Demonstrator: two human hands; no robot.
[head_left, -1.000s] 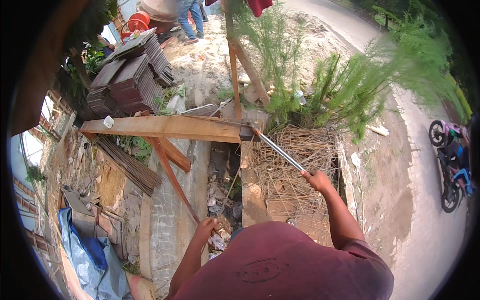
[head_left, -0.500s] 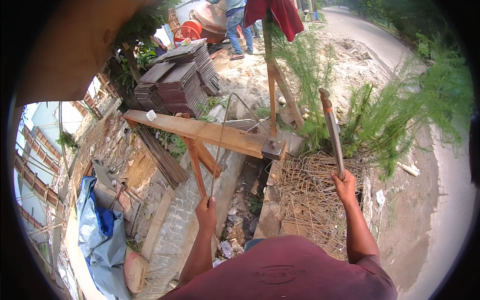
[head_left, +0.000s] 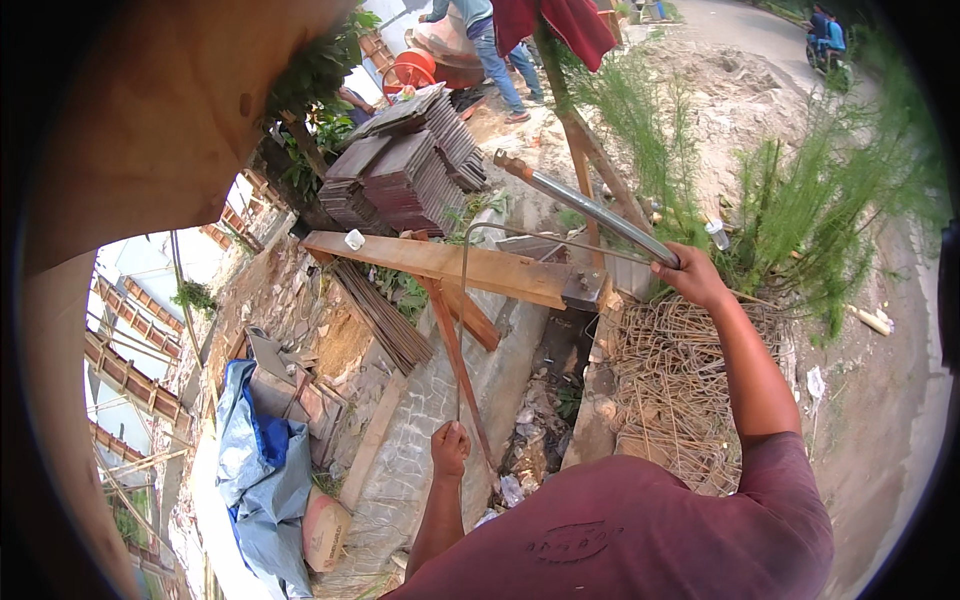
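Observation:
My left hand [head_left: 450,447] is closed around a thin steel rod [head_left: 464,262], which rises past the wooden beam and bends over to the right at its top. In my right hand [head_left: 692,274] I grip the lower end of a long metal bar tool [head_left: 590,210], with a rusty, notched head and an orange band near it. The tool slants up to the left, above the beam's end. That wooden beam [head_left: 430,268] rests on timber legs and carries a dark metal-topped block [head_left: 582,290] at its right end.
A pile of bent steel wire pieces [head_left: 685,375] lies below the beam's end. A rubble-filled ditch [head_left: 540,420] runs beneath. Straight rods [head_left: 380,315], stacked tiles [head_left: 405,180] and a blue-grey tarp [head_left: 262,490] lie leftward. Someone in jeans [head_left: 495,65] stands near an orange mixer [head_left: 410,70].
My right hand has swung the bar tool from nearly upright to a leftward slant. The rod's bent top now reaches farther right. The whole view has shifted, and a motorbike appears on the road.

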